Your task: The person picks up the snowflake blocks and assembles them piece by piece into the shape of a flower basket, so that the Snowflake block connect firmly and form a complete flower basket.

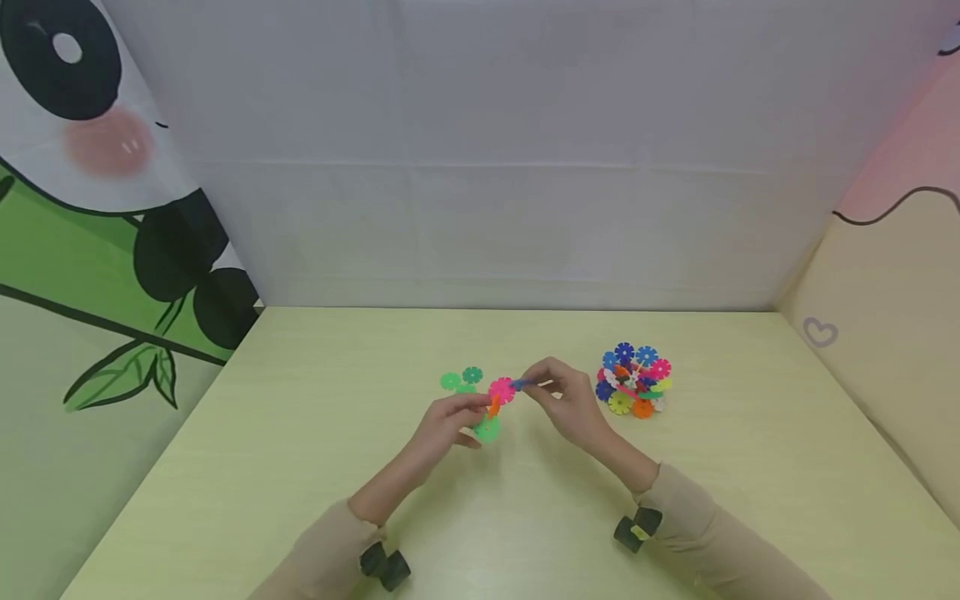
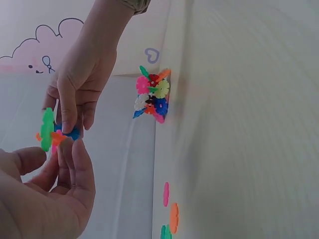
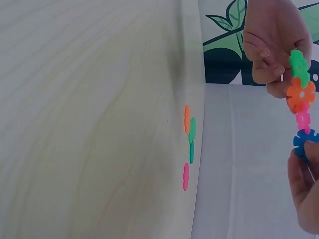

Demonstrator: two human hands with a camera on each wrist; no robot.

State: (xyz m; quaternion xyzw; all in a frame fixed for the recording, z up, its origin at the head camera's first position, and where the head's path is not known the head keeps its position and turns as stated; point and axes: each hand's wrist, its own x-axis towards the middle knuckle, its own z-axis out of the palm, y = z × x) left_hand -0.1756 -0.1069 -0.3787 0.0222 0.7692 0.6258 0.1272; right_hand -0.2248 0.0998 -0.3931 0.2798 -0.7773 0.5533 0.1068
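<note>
A short chain of notched plastic snowflake discs is held between both hands. It has a green disc [image 1: 487, 430], an orange disc [image 3: 301, 94], a pink disc [image 1: 502, 390] and a blue disc [image 3: 305, 144], joined edge to edge. My left hand [image 1: 450, 421] grips the chain near the orange and green discs, thumb and fingers curled. At the chain's other end, the thumb and fingertips of my right hand [image 1: 566, 402] pinch the blue disc. The chain is raised above the table, as the right wrist view shows.
A heap of mixed coloured discs [image 1: 633, 382] sits on the pale table [image 1: 525, 533], right of the right hand. Beyond the left hand lie several loose discs, including a light green disc [image 1: 450, 381] and, in the right wrist view, a pink disc [image 3: 186, 177]. A white wall [image 1: 517, 233] stands behind.
</note>
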